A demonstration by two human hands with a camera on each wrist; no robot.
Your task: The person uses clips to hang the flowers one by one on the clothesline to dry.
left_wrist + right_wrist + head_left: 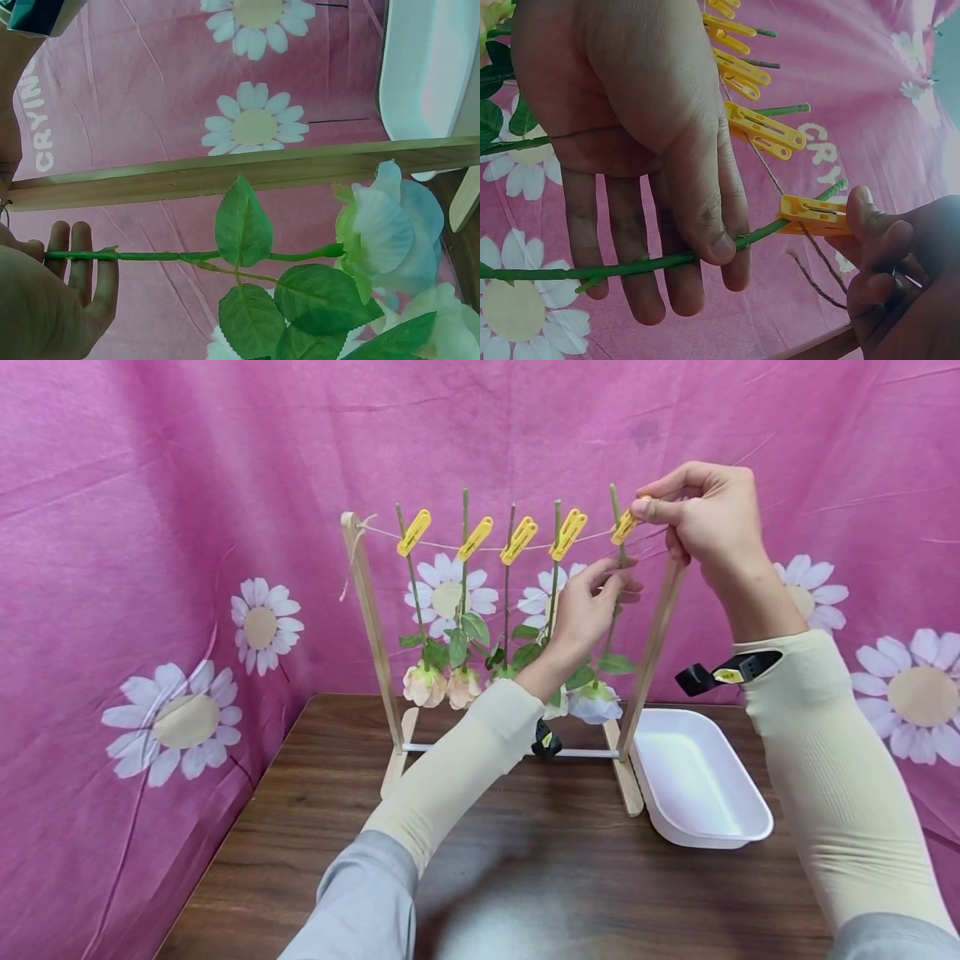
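Observation:
My right hand (712,518) pinches the handles of a yellow clothespin (814,215) at the right end of the string (442,545). The clothespin's jaws lie over the string and the top of a green flower stem (649,265). Just below it, my left hand (592,602) holds that stem between thumb and fingers. The stem's pale blue artificial flower (394,229) hangs head down, with green leaves (244,221) along it. To the left, several more flowers, such as a peach one (424,685), hang upside down from yellow clothespins (414,532).
The string runs between two wooden posts (371,627) of a stand on a dark wooden table (315,827). A white plastic basin (701,777) stands right of the stand. Behind hangs a pink cloth (225,460) with large white daisies.

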